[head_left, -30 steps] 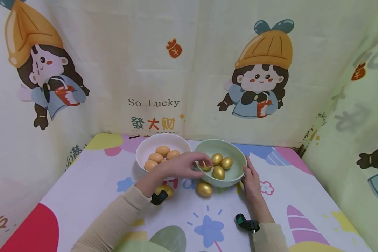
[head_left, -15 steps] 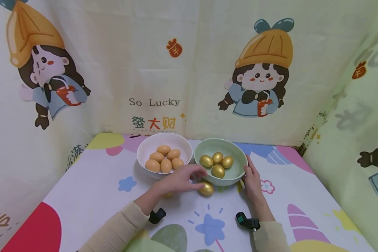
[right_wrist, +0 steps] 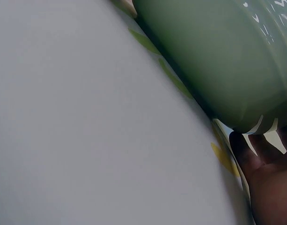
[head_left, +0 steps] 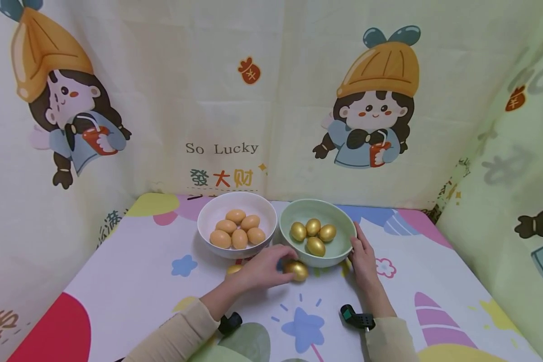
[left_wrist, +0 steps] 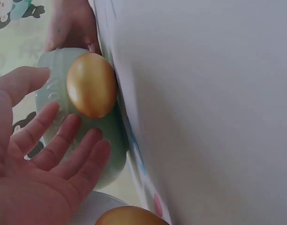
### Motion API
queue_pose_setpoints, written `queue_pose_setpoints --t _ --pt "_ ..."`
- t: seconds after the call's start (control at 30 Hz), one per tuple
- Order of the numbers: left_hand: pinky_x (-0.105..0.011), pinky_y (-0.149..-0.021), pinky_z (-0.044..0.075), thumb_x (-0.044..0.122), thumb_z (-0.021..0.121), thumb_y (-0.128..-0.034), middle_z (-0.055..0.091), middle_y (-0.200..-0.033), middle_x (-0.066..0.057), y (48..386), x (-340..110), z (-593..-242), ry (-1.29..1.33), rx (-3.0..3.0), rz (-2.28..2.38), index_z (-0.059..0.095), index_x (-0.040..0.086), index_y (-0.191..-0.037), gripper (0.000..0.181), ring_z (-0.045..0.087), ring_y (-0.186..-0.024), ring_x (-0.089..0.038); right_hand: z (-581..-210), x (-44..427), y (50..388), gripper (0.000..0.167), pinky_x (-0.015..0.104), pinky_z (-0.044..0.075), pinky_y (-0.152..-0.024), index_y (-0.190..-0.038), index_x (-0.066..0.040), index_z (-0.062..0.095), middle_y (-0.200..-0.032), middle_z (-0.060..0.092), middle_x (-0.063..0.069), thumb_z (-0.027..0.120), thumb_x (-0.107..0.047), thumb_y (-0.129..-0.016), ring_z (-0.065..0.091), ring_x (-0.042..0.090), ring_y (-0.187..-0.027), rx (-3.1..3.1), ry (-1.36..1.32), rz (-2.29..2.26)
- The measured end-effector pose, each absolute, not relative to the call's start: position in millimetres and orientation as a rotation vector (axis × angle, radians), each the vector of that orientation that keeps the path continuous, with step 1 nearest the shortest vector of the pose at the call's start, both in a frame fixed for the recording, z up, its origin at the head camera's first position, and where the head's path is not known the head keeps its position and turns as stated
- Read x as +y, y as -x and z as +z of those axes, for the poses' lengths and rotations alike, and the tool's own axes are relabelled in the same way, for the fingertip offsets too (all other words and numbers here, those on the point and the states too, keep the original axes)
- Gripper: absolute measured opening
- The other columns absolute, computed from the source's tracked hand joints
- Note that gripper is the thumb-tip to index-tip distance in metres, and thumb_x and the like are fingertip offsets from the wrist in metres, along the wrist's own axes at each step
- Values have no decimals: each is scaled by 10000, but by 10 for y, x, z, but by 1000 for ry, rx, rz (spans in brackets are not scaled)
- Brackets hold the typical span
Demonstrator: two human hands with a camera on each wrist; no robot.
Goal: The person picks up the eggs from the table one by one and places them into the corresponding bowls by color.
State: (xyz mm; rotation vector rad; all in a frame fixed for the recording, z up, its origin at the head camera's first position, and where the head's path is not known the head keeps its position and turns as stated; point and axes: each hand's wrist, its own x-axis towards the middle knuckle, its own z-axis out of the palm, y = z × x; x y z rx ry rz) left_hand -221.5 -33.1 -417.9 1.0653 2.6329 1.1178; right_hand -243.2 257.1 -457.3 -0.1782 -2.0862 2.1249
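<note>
My left hand point(head_left: 268, 267) reaches round a golden egg point(head_left: 297, 270) on the table in front of the green bowl point(head_left: 330, 261). In the left wrist view its thumb and fingers point(left_wrist: 94, 154) are spread, with a gap between them and the golden egg point(left_wrist: 91, 85). My right hand point(head_left: 364, 259) holds the green bowl at its right side, fingers cupped against the outer wall point(right_wrist: 218, 56). Several golden eggs point(head_left: 315, 246) lie in that bowl. Another golden egg point(head_left: 234, 270) shows partly behind the left wrist.
A white bowl point(head_left: 203, 229) with several brown eggs point(head_left: 240, 239) stands left of the green bowl. A patterned cloth covers the table point(head_left: 136, 281). Printed curtains point(head_left: 294, 115) hang behind and at both sides.
My left hand lets go of a golden egg inside the green bowl, then moves down and back to the golden egg in front. My right hand stays at the bowl's side.
</note>
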Motion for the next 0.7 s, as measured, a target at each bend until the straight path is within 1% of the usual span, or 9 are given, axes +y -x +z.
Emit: queue_pose_setpoints --t 0.17,0.33,0.47,0.57,0.7 --pt "-300 -984 474 223 790 -884 652 -1209 -20 2194 -323 -4204 -1082 2653 1072 668 106 -1226 382 589 -1145 -174 -4569 2565 2419 553 354 323 -1134 -1627 -229 187 -1674 124 -27 342 -260 -1097 292 220 -1462 -2092 176 2122" --pt "-261 -955 480 241 781 -892 627 -1259 -7 2193 -323 -4225 -1119 2672 965 671 130 -1271 410 574 -1140 -123 -4560 2567 2427 550 358 309 -1142 -1628 -230 184 -1674 116 -39 338 -254 -1101 276 202 -1469 -2089 169 2133" --pt "-258 -939 475 232 802 -870 580 -1223 14 2197 -322 -4241 -1134 2666 918 682 170 -1253 406 542 -1100 -118 -4571 2571 2430 551 364 317 -1136 -1628 -231 185 -1674 115 -32 338 -245 -1100 277 208 -1468 -2088 165 2134" --pt "-239 -892 473 200 823 -849 533 -1172 35 2207 -321 -4263 -1146 2614 926 680 207 -1223 400 518 -1032 -108 -4577 2573 2426 553 369 318 -1134 -1628 -228 185 -1675 115 -24 339 -247 -1097 277 217 -1469 -2091 163 2129" --pt "-208 -883 468 167 825 -852 528 -1209 46 2214 -316 -4272 -1163 2520 918 654 241 -1234 425 514 -1022 -67 -4572 2567 2421 550 376 320 -1129 -1627 -217 187 -1674 121 -4 335 -238 -1097 277 239 -1467 -2087 146 2125"
